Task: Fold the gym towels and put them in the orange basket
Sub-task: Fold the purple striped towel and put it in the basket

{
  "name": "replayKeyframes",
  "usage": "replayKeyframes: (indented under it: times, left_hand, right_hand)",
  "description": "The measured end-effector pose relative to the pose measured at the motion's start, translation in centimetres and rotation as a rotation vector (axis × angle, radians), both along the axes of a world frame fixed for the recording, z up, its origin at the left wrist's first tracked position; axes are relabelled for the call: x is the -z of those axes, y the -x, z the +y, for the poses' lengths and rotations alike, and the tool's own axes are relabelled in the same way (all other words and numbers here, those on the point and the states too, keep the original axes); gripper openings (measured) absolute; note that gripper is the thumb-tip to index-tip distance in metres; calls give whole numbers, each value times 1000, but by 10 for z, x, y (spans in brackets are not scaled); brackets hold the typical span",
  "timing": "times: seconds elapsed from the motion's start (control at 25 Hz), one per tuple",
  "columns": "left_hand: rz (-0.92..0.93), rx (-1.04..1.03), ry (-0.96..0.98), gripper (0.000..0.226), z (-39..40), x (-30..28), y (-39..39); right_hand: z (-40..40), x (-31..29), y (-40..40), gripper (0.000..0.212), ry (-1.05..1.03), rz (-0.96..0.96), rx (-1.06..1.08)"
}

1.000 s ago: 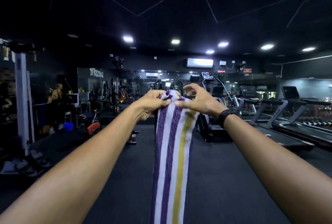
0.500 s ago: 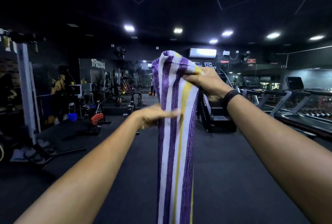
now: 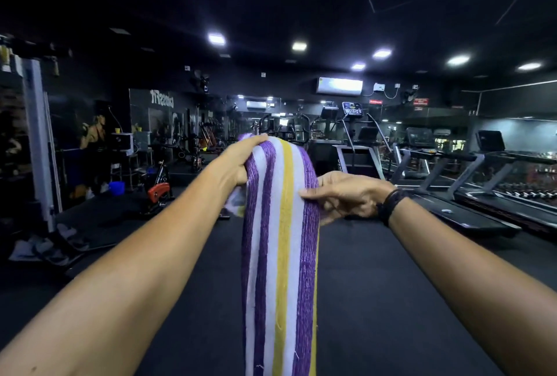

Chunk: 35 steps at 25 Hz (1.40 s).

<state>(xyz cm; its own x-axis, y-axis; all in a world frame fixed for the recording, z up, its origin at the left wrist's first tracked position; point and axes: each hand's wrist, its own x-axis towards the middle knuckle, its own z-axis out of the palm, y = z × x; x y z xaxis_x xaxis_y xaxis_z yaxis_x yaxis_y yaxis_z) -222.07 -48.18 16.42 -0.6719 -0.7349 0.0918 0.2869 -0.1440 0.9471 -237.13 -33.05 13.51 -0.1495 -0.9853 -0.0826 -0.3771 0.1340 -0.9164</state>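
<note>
A long towel (image 3: 280,255) with purple, white and yellow stripes hangs in front of me, folded into a narrow band that runs down past the bottom of the view. My left hand (image 3: 238,161) grips its folded top edge from the left. A little lower, my right hand (image 3: 346,195) pinches the towel's right edge between thumb and fingers; a dark band sits on that wrist. No orange basket is in view.
Dark gym floor (image 3: 376,285) stretches ahead. Treadmills (image 3: 470,183) line the right side. Exercise bikes (image 3: 159,186) and a white machine post (image 3: 39,140) stand at the left, with a blue bucket (image 3: 117,187) and pale items (image 3: 36,249) on the floor there.
My left hand rose from mid-towel to the folded top. My right hand came down from the top to the towel's right edge. The towel's top sits lower in the view.
</note>
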Motion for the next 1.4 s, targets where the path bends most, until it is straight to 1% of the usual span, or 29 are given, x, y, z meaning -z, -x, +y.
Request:
replayKeyframes:
  times: [0.04,0.08,0.16,0.2,0.24,0.32,0.36,0.4,0.48,0.52,0.56,0.6,0.64,0.68,0.72,0.76,0.8,0.84,0.92,0.96,1.0,1.08,1.16,1.2,1.24,1.28,1.32,1.36,1.4]
  left_hand:
    - [21,21,-13,28,-2,3,-2]
    - [25,64,5,41,-5,7,-5]
    - [-45,186,86,80,-8,21,-10]
    - [-87,233,126,91,-11,28,-11]
    - [-121,277,162,91,-12,35,-14]
    - [-167,365,225,77,-9,48,-21]
    - [-192,414,262,69,-8,53,-24]
    - [-219,443,312,65,-7,58,-25]
    - [-244,419,372,64,-11,60,-21]
    - [-222,345,343,58,-13,58,-18]
    - [-178,267,285,45,-12,53,-15]
    - [-121,207,213,30,-12,49,-10]
    - [-56,167,142,17,-9,43,-6]
    - [6,142,88,10,-8,38,-2]
    - [51,129,60,8,-5,34,0]
    - [75,129,72,9,-5,31,1]
    - [60,160,122,10,-3,30,-2]
    - [-8,209,211,12,0,29,-6]
    - [-232,296,404,28,1,33,-15]
    - [-311,290,429,35,-3,34,-17]
    - [-337,240,392,38,-5,34,-17]
    - [-294,145,234,30,-10,29,-14]
    - [-133,131,62,21,-8,25,-13]
    - [-44,154,25,27,-7,24,-13]
    - [14,177,40,51,-11,25,-14]
    - [21,203,104,85,-15,26,-16]
    - [-41,218,219,113,-19,26,-19]
    - [-140,233,345,128,-25,24,-21]
    - [-221,241,443,134,-30,22,-22]
  right_hand:
    - [-4,3,1,23,57,18,26]
    - [-9,5,1,19,132,12,55]
    - [-16,3,-4,19,286,-72,107]
    - [-19,0,-7,20,360,-150,153]
    - [-22,-4,-9,21,426,-260,214]
    - [-31,-9,-8,21,517,-467,340]
    - [-35,-10,-6,19,538,-530,392]
    - [-37,-12,-6,18,565,-576,439]
    - [-40,-10,-1,16,614,-640,501]
    - [-38,-8,2,16,627,-634,484]
    - [-33,-5,4,15,588,-539,429]
    - [-27,-1,5,19,471,-384,342]
    - [-20,3,5,30,303,-219,245]
    - [-15,9,6,40,146,-113,146]
    - [-11,13,5,48,43,-65,66]
    - [-12,16,6,53,16,-34,59]
    - [-12,17,6,49,53,-20,105]
    - [-12,17,6,37,131,-11,166]
    - [-14,15,7,8,282,-12,278]
    - [-15,15,8,3,325,-21,313]
    - [-15,15,6,12,346,-25,339]
    - [-21,16,1,25,388,-87,388]
    - [-29,15,-5,31,478,-204,448]
    - [-32,13,-9,28,526,-299,445]
    - [-32,13,-8,16,552,-363,388]
    - [-31,12,-8,5,555,-393,291]
    - [-28,14,-6,25,532,-366,211]
    - [-26,16,-5,42,507,-323,155]
    - [-26,16,-4,52,507,-295,179]
